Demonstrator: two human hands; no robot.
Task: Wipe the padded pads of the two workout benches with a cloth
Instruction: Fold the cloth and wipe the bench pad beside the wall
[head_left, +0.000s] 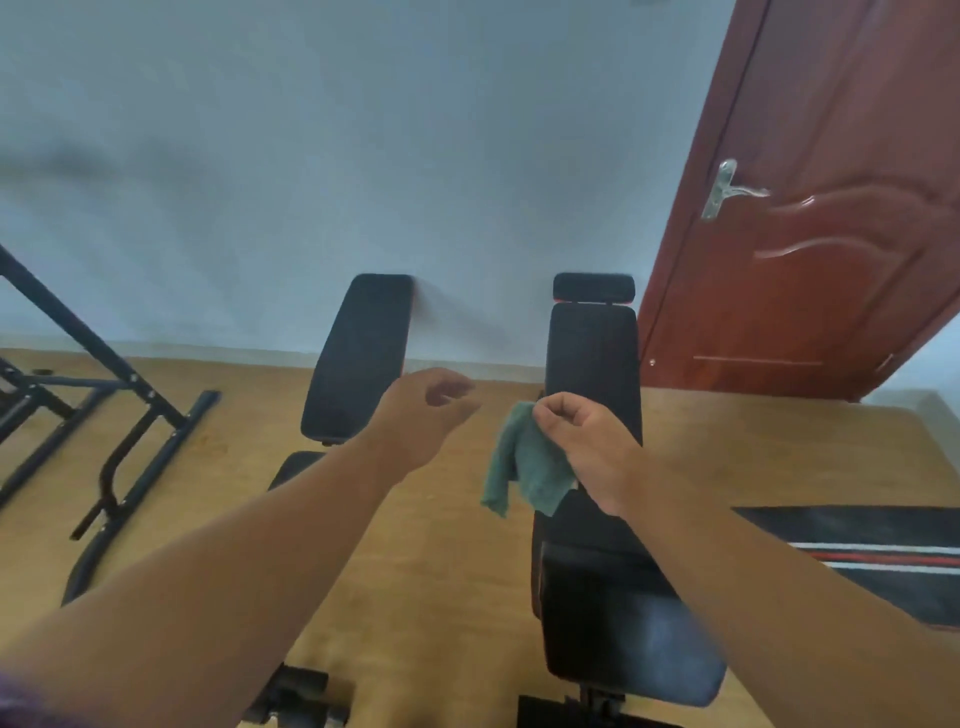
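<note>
Two black padded workout benches stand side by side against the pale wall. The left bench (358, 358) has its back pad raised; its seat is mostly hidden behind my left arm. The right bench (592, 353) has a headrest, a back pad and a seat pad (613, 644) close to me. My right hand (582, 431) pinches a green cloth (519, 462), which dangles in the air over the right bench's left edge. My left hand (426, 410) hovers between the benches, fingers loosely curled, holding nothing.
A black metal exercise frame (119, 431) stands on the wooden floor at the left. A reddish-brown door (831, 234) with a silver handle is at the right. A black mat (883, 551) with red and white stripes lies on the floor at the right.
</note>
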